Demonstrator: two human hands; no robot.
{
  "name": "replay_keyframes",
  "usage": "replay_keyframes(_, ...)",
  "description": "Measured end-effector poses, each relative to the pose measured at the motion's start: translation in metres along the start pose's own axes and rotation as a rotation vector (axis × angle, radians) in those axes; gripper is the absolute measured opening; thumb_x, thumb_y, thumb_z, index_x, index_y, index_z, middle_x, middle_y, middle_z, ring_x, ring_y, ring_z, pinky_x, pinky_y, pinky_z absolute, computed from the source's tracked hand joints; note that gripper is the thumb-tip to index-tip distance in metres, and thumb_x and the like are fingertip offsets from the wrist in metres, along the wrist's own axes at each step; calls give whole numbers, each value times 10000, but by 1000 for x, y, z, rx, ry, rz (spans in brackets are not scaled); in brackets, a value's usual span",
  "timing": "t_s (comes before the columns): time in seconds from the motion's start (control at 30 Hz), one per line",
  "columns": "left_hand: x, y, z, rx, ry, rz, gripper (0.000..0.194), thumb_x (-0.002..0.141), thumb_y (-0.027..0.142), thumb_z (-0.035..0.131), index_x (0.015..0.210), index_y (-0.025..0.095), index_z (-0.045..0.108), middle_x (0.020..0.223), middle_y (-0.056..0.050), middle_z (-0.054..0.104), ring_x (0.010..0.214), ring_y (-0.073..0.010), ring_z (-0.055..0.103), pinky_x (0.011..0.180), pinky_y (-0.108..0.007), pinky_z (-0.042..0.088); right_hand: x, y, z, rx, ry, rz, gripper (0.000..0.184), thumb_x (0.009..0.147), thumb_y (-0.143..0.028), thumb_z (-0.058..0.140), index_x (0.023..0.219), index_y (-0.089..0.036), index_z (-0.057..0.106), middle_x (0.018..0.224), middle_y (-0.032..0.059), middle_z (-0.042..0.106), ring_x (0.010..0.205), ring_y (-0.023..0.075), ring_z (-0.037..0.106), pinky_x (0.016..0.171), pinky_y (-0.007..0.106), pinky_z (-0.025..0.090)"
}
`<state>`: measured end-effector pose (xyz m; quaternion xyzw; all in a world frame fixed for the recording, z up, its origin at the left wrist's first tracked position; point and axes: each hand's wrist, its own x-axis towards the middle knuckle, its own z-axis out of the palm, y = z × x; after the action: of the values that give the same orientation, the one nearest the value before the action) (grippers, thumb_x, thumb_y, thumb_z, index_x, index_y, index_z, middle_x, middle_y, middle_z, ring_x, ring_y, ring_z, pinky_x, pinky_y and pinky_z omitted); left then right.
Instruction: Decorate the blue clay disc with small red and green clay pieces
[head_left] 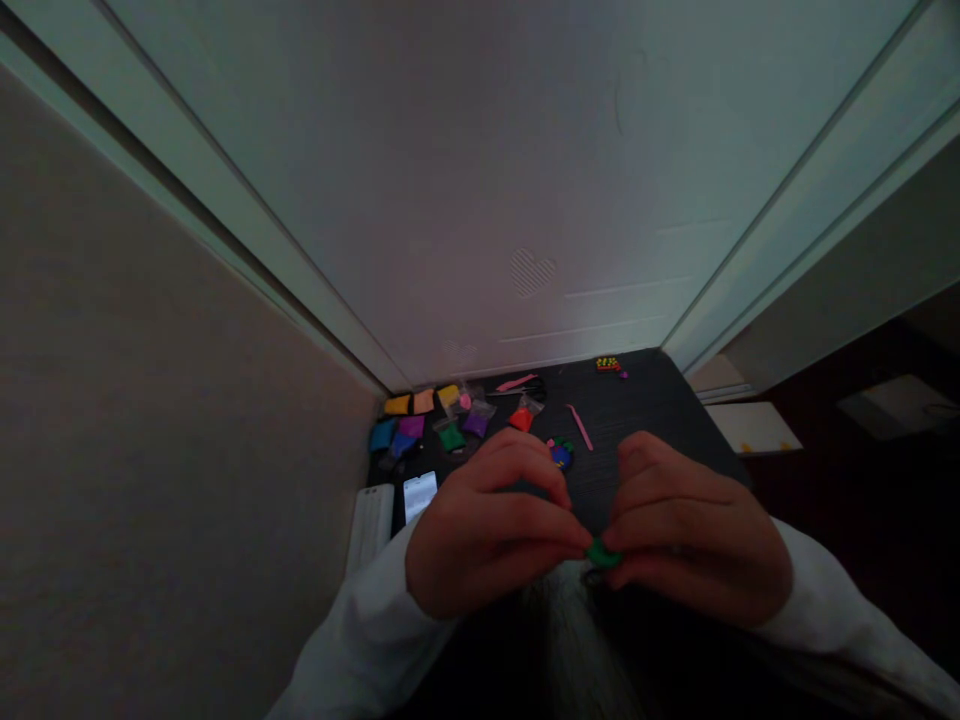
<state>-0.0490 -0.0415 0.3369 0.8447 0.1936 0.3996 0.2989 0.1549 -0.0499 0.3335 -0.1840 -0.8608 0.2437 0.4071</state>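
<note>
A small piece of green modelling clay is pinched between the fingertips of both hands, low over the near edge of the dark table. My left hand is closed on its left end, thumb and forefinger pressed together. From the other side my right hand grips it in the same way. Just beyond the hands lies a blue, green and pink clay figure, partly hidden by the left hand. Pink tweezers rest behind the gap between the hands.
Several clay packets lie at the back left, among them a green packet and a red packet. Scissors lie by the wall. A lit phone and a white power strip are at left. A small dotted clay piece sits far back.
</note>
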Motion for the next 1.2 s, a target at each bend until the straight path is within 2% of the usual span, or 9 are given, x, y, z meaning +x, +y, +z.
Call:
replay_keyframes(0.33, 2, 0, 4, -31, 74, -2, 67, 652, 113, 629, 715, 119, 652, 682, -69, 566, 751, -158, 497, 727, -321, 445, 2, 0, 2, -83, 5, -21, 152, 685, -141, 607, 836, -141, 601, 707, 40, 627, 656, 122, 541, 672, 334, 401)
replay_keyframes(0.6, 1, -1, 5, -45, 74, -10, 67, 668, 114, 615, 724, 119, 651, 687, -67, 558, 749, -159, 493, 711, -333, 446, 1, -2, 4, -63, 44, 34, 169, 653, -149, 635, 818, -143, 600, 697, 47, 617, 629, 131, 533, 659, 355, 401)
replay_keyframes(0.8, 2, 0, 6, -44, 87, -8, 64, 659, 101, 622, 715, 113, 649, 682, -71, 560, 745, -159, 495, 702, -331, 449, 3, -3, 3, -74, 53, 8, 140, 672, -133, 618, 810, -146, 604, 687, 43, 630, 623, 125, 536, 669, 355, 409)
replay_keyframes(1.0, 0, -2, 8, -43, 103, -20, 145, 630, 100, 654, 771, 124, 634, 711, -60, 570, 763, -154, 499, 714, -329, 450, 2, -5, 4, -64, 74, 49, 126, 684, -133, 601, 809, -142, 592, 681, 41, 610, 625, 117, 540, 690, 350, 411)
replay_keyframes(1.2, -1, -2, 9, -26, 108, -12, 125, 637, 81, 638, 756, 115, 634, 705, -64, 572, 764, -156, 497, 725, -340, 446, 0, -5, 7, -79, 94, 78, 185, 643, -146, 634, 821, -139, 586, 701, 40, 602, 637, 124, 535, 723, 368, 397)
